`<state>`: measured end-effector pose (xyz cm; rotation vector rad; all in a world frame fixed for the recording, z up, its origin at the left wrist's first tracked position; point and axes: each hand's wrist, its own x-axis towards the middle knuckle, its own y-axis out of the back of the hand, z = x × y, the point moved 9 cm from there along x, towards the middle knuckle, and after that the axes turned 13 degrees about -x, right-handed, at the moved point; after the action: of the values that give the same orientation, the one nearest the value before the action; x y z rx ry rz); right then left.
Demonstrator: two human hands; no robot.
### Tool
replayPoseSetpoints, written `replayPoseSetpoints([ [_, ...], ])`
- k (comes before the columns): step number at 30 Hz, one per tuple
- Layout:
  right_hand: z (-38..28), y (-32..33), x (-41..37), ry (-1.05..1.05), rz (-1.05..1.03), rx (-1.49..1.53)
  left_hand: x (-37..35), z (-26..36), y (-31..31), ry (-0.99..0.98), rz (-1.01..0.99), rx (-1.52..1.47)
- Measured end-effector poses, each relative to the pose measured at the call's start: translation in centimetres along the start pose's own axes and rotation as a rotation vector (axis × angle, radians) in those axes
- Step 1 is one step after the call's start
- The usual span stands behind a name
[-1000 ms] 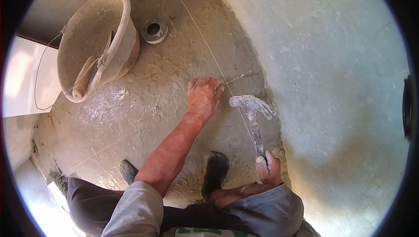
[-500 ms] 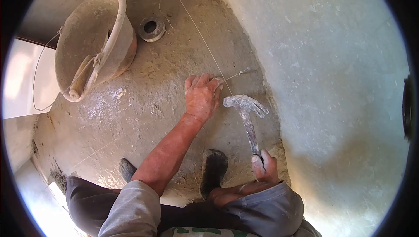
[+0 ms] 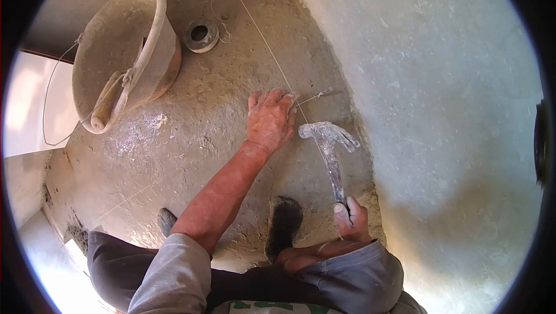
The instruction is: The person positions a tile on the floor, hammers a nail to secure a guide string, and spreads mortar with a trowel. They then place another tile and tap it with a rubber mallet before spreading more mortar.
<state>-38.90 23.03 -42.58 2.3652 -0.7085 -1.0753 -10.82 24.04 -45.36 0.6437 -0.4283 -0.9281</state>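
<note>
1. At far left, a bucket (image 3: 165, 62) leans on the floor (image 3: 139, 166), its mouth tipped toward the left; a wooden handle (image 3: 103, 105) rests inside at the lower rim.
2. Right of it, a ring-shaped piece (image 3: 211, 37) lies near a loose loop of string.
3. The left hand (image 3: 269, 122) is low over the floor, fingers bent and close together. A small pale thing (image 3: 293, 97) shows at the fingertips; whether it is gripped cannot be told.
4. A taut string (image 3: 258, 30) runs down past those fingertips, and a short cord (image 3: 310, 101) slants from them toward the wall.
5. The hammer (image 3: 332, 163) is just right of and below the left hand. Its long axis runs up from the right fist, leaning slightly left; the striking face points left, the claw toward the wall.
6. The right hand (image 3: 356, 221), the nearer one, is closed around the hammer's lower end, beside the pale wall (image 3: 440, 111).
</note>
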Motion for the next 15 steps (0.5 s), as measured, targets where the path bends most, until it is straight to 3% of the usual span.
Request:
replayPoseSetpoints([
  [11,0.2,-0.4,0.1,0.010,-0.004,-0.011,0.1,-0.2,-0.2,0.001,-0.049,-0.007],
  [15,0.5,-0.5,0.1,0.029,-0.001,-0.029,0.4,0.3,2.4,-0.027,0.070,-0.088],
])
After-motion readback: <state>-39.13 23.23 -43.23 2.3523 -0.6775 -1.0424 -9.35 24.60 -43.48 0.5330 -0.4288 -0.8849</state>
